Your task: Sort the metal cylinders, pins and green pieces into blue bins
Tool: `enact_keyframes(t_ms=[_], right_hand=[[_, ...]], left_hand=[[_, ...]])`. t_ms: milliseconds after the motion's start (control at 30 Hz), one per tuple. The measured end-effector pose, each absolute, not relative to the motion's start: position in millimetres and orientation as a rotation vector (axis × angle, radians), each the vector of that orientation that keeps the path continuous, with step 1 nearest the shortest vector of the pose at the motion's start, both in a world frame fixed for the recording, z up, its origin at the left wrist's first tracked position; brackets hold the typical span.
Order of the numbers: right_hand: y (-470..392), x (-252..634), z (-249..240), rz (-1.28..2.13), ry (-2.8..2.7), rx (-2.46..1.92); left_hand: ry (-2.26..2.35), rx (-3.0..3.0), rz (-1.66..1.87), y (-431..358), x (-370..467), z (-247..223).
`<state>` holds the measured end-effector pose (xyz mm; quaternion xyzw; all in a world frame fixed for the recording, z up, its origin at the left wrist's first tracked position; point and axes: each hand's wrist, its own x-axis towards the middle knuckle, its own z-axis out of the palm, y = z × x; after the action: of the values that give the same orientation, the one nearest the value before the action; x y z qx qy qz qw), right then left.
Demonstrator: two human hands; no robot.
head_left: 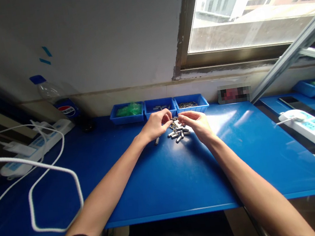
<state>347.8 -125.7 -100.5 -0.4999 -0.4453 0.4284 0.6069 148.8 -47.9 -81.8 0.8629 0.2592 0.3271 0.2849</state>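
Note:
Small silvery metal cylinders with dark ends [181, 134] lie in a loose pile on the blue tabletop [166, 179]. A single metal cylinder [157, 141] lies apart, just below my left hand [158, 125]. That hand is closed, thumb and fingers curled together at the pile's left edge. From the other side, my right hand [197, 123] pinches with thumb and forefinger over the pile's far edge. A small dark piece [175, 119] shows between the fingertips of both hands. It is too small to name, and I cannot tell which hand grips it.
Behind my hands stand three blue bins: one with green plastic [128, 110], one with metal pieces [159, 107], one with thin pins [188, 104]. A bottle [66, 107] and power strip [37, 146] with looping white cable [76, 176] are left; another power strip [313, 123] is right.

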Motion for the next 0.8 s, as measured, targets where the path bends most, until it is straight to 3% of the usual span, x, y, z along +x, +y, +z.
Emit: enact_keyframes(t_ms=[200,433,633,800], right_hand=[[-119.7,353.0,-106.0,0.721,-0.98,-1.14],[-119.7,353.0,-106.1,0.743,-0.989,-1.177],[-120.4,353.2,-105.2,0.749,-1.002,-1.208],[-121.9,353.0,-104.0,0.773,-1.001,-1.219]], left_hand=[[0.586,2.59,0.525,-48.3,145.6,-90.0],[0.71,2.682,0.394,-52.0,148.5,-90.3],[0.756,2.708,0.366,-51.8,147.3,-90.4],[0.667,2.617,0.574,-46.1,145.4,-91.3]])
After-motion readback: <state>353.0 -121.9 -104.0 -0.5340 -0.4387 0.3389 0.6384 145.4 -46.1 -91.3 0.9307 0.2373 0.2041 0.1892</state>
